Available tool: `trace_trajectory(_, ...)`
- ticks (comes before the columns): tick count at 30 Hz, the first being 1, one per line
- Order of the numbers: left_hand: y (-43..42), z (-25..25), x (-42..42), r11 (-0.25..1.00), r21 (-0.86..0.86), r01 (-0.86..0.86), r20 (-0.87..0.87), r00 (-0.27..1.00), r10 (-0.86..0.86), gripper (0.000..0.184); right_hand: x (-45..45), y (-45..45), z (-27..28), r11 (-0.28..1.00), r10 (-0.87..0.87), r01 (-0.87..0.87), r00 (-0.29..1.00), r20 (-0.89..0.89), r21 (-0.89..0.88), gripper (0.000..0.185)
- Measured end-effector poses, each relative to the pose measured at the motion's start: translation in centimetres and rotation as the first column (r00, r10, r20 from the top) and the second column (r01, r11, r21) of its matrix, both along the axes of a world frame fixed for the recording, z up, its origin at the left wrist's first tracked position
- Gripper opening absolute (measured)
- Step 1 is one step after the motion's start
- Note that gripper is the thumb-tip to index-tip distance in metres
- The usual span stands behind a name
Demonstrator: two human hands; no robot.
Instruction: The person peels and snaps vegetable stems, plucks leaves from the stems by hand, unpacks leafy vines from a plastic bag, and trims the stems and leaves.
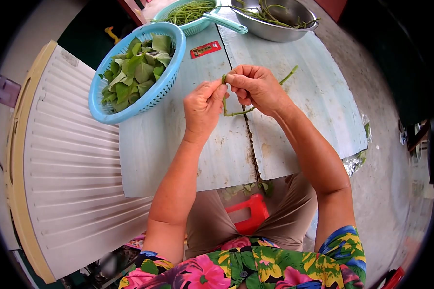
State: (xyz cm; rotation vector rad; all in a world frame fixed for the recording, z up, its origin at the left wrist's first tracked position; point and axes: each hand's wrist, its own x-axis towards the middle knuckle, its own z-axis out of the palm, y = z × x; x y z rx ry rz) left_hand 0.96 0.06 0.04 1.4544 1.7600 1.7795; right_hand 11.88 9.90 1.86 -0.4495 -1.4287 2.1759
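Observation:
Over the middle of the table, both my hands pinch one thin green vine stem [235, 114]. My left hand [203, 107] is closed with thumb and forefinger on its upper end, and my right hand [256, 87] pinches the same end close beside it. The stem hangs below the fingers, bends sharply and runs up to the right behind my right hand. Its far tip sticks out past that hand. The exact spot between the fingertips is partly hidden.
A blue basket [95, 103] of green leaves stands at the left. Behind are a mint-green handled strainer [226, 21] with thin stems and a steel bowl [275, 32] with more stems. A red packet [205, 49] lies on the pale table [178, 159]. Below shows a red stool [250, 216].

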Motion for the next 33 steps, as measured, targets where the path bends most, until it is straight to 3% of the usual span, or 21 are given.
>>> trace_trajectory(7, 0.2, -0.5, 0.1, 1.0, -0.001, -0.004, -0.065, 0.998, 0.004, 0.014, 0.2, 0.2, 0.3, 0.997, 0.04, -0.037, 0.999, 0.035, -0.075, 0.012)
trace_trajectory(9, 0.2, -0.6, 0.1, 1.0, -0.013, -0.008, -0.065, 0.998, 0.008, 0.014, 0.2, -0.1, 0.6, 1.0, -0.001, 0.002, 0.994, 0.109, -0.009, 0.012)
trace_trajectory(13, 0.1, -0.2, 0.2, 0.999, -0.042, 0.014, -0.011, 1.0, -0.015, 0.015, 0.2, -0.3, 0.4, 0.999, -0.032, 0.028, 0.993, 0.114, 0.038, 0.013)
trace_trajectory(16, -0.1, 0.0, 0.1, 0.997, -0.063, 0.032, 0.003, 0.999, -0.032, 0.019, 0.1, -0.4, 0.3, 0.984, -0.065, 0.045, 0.991, 0.114, 0.172, 0.014)
trace_trajectory(18, -0.1, 0.1, 0.2, 0.996, -0.077, 0.041, 0.048, 0.998, -0.037, 0.021, 0.1, -0.5, 0.3, 0.936, -0.145, 0.107, 0.985, 0.09, 0.335, 0.014)
trace_trajectory(19, -0.2, 0.2, 0.2, 0.996, -0.077, 0.039, 0.05, 0.998, -0.036, 0.021, 0.0, -0.6, 0.1, 0.936, -0.144, 0.106, 0.985, 0.092, 0.336, 0.014)
trace_trajectory(21, -0.2, 0.5, 0.3, 0.997, -0.043, 0.063, 0.239, 0.97, -0.051, 0.023, -0.3, -0.6, -0.4, 0.855, -0.17, 0.115, 0.984, 0.063, 0.506, 0.015)
trace_trajectory(24, 0.0, 0.1, -0.1, 0.995, -0.007, 0.102, 0.363, 0.927, -0.093, 0.02, -0.1, -0.7, -0.3, 0.844, -0.195, 0.078, 0.966, 0.168, 0.531, 0.016)
trace_trajectory(28, 0.1, 0.2, -0.4, 0.993, -0.037, 0.111, 0.42, 0.903, -0.086, 0.02, -0.1, -1.0, -0.3, 0.834, -0.221, 0.095, 0.96, 0.172, 0.544, 0.017)
trace_trajectory(30, 0.0, 0.4, -0.5, 0.991, -0.005, 0.135, 0.525, 0.843, -0.112, 0.018, -0.1, -1.4, 0.1, 0.844, -0.26, 0.174, 0.96, 0.105, 0.508, 0.017)
trace_trajectory(33, -0.1, 0.3, -0.7, 0.99, 0.001, 0.144, 0.473, 0.872, -0.128, 0.016, 0.0, -1.0, 0.1, 0.855, -0.27, 0.23, 0.963, 0.021, 0.465, 0.016)
